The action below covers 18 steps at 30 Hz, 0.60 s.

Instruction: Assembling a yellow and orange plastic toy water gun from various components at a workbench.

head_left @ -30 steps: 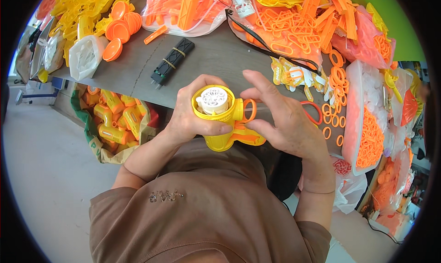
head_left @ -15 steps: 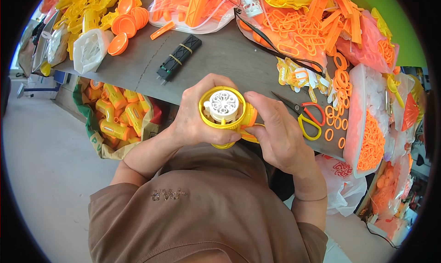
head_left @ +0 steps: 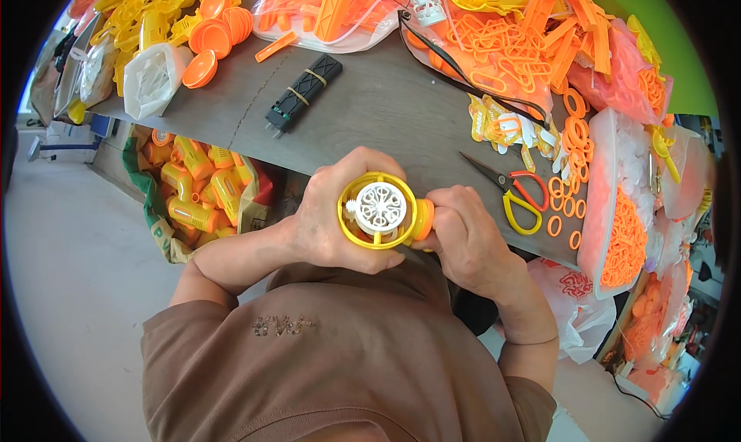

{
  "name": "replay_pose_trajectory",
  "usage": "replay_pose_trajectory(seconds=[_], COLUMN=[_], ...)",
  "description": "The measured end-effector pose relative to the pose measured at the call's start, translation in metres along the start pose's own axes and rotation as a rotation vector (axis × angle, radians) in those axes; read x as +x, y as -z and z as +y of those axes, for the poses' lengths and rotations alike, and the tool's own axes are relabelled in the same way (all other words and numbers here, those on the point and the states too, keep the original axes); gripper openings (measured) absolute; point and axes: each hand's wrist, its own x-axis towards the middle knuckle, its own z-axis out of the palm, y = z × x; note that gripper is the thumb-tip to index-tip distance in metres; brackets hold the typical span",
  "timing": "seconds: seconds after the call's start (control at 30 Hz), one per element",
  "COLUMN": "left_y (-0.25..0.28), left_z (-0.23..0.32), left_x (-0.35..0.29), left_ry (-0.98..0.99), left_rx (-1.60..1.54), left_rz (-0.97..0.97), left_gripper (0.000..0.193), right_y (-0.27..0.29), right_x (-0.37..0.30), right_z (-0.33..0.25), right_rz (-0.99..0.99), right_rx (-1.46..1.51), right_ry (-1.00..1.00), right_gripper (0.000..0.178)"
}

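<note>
Wrapped round a yellow cylindrical bubble toy (head_left: 360,243) from its left side is my left hand (head_left: 328,218). The toy's open round end faces up and shows a white wheel (head_left: 381,207) with a flower-like pattern of holes. A small white cog sits at the wheel's left edge. At the toy's right side is an orange cap-like part (head_left: 423,220). My right hand (head_left: 471,237) is closed there, its thumb and fingers pinching the side of the toy just beside that part. What lies under these fingertips is partly hidden.
Scissors (head_left: 509,193) with red and yellow handles lie on the grey table (head_left: 378,102) at the right, near orange rings (head_left: 569,199). A black banded block (head_left: 305,94) lies farther left. Below the table's left edge, a bag (head_left: 171,237) holds yellow-orange toy bodies. Orange parts pile up at the back.
The toy has come slightly nearer to me, and its open end now faces up more directly. My right hand has moved down, its fingers curling in closer at the toy's side.
</note>
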Motion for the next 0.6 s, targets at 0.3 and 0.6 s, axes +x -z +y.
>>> replay_pose_trajectory(seconds=[0.3, 0.6], left_y=[0.006, 0.001], left_z=[0.011, -0.009], left_x=[0.003, 0.029], left_ry=[0.144, 0.290], left_rx=[-0.135, -0.534], left_rz=[-0.179, -0.031], left_gripper=[0.061, 0.085], right_y=[-0.003, 0.000], right_x=[-0.008, 0.004], right_z=[-0.002, 0.012], right_rz=[-0.137, 0.194], right_rx=[0.142, 0.238], right_ry=[0.038, -0.101], right_gripper=[0.029, 0.031])
